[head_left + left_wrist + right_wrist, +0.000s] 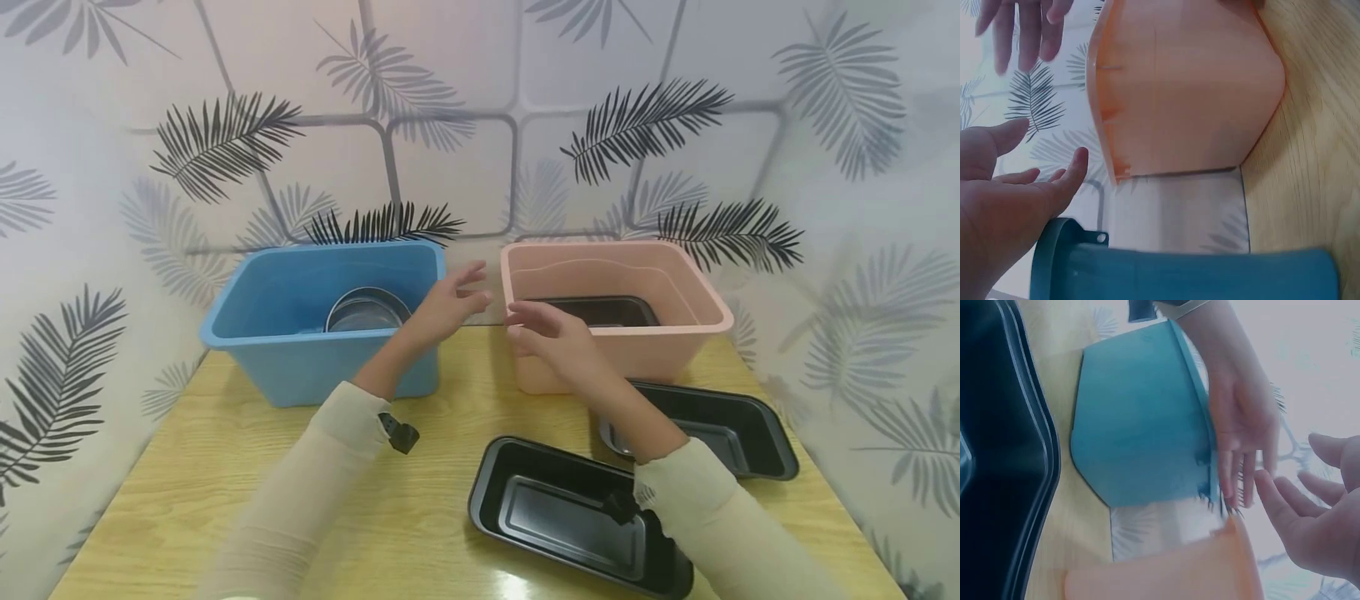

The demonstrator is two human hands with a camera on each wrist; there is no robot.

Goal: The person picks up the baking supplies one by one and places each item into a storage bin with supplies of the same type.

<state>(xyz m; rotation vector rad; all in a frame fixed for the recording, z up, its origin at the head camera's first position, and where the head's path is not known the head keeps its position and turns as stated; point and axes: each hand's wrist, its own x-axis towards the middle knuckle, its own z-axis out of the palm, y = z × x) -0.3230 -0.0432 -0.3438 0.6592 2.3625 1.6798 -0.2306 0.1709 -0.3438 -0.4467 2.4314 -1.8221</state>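
Observation:
My left hand (447,307) hovers by the right rim of the blue bin (322,367), its fingers loosely extended and holding nothing. Facing it, my right hand (553,333) hangs near the left front corner of the pink bin (622,358), with bent, relaxed fingers around nothing. A gap separates the two hands. Inside the blue bin lies a round metal pan (367,310). Within the pink bin sits a dark rectangular pan (600,311). In the right wrist view, the fingers of both hands appear spread and bare.
A black loaf pan (570,521) lies on the wooden table (405,508) at the front, partly under my right sleeve. Another black loaf pan (720,429) lies behind it to the right, and a rounded metal rim shows beside that one. A leaf-patterned wall covering (450,183) stands behind the bins.

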